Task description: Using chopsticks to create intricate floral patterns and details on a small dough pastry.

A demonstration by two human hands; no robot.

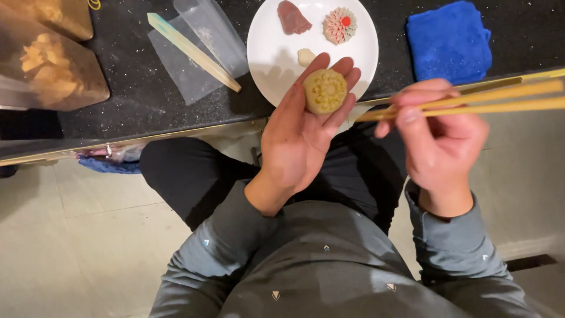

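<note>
Over the white plate (273, 53), two hands at work.
Left hand (300, 132) lies palm-up, fingers spread, cradling a yellow moulded sweet (324, 91); right hand (438, 138) is clenched around wooden chopsticks (500, 99).

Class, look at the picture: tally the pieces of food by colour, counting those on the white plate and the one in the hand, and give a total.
Yellow-green patterned round, on the left hand: 1
Reddish-brown lump, on the white plate: 1
Pink-and-cream flower with a red centre: 1
Small cream lump: 1
Total: 4
</note>
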